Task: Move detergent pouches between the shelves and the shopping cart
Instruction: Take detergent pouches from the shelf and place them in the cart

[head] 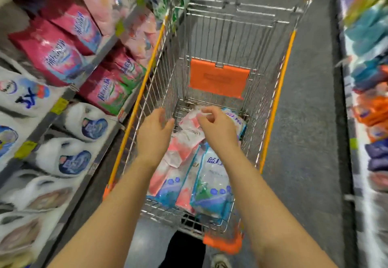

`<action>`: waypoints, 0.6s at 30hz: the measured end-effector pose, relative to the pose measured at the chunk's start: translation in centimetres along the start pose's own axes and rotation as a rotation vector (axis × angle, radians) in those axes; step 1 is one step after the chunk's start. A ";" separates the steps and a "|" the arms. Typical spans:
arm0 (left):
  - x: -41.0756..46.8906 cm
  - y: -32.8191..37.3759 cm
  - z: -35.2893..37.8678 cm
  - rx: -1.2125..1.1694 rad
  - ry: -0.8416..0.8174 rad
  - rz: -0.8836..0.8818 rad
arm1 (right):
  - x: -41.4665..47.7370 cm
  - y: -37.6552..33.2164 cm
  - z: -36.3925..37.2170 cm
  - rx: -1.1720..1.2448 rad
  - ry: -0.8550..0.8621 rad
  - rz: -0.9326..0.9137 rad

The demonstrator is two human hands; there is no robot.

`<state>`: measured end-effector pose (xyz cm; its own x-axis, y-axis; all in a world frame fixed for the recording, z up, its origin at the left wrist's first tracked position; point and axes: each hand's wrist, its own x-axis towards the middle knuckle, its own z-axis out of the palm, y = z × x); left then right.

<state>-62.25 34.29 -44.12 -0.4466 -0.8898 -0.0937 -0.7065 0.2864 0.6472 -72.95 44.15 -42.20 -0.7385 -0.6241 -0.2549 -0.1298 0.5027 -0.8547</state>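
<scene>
Where two hands point(154, 135) point(218, 130) reach, five pouches point(212, 175), one cart point(277, 108)

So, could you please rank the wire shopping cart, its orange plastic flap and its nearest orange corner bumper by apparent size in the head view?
wire shopping cart
orange plastic flap
orange corner bumper, though nearest

Head camera, wide-angle, peering forward and steeply down, close over the shopping cart point(231, 36); shelves point(42, 126) either side, probably motion-blurred.
</scene>
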 end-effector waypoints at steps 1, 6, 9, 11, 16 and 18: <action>1.0 -1.9 1.5 0.051 -0.077 -0.061 | 1.3 1.4 1.9 0.020 -0.038 0.087; 4.2 -8.4 7.7 0.116 -0.330 -0.260 | 5.7 8.5 10.5 0.117 -0.127 0.483; 6.3 -10.3 10.6 0.121 -0.448 -0.344 | 7.2 12.2 13.3 0.233 -0.089 0.675; 7.4 -11.4 12.2 0.128 -0.518 -0.393 | 7.9 14.4 14.8 0.368 -0.111 0.838; 7.5 -11.2 13.9 0.051 -0.705 -0.457 | 7.9 16.5 16.7 0.803 -0.157 0.996; 7.2 -10.3 14.0 0.025 -0.738 -0.422 | 7.5 16.2 16.5 0.899 -0.144 0.980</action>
<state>-65.90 29.93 -62.03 -0.3804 -0.4662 -0.7987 -0.9023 -0.0022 0.4310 -69.63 37.76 -65.43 -0.1925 -0.3195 -0.9278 0.9290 0.2451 -0.2772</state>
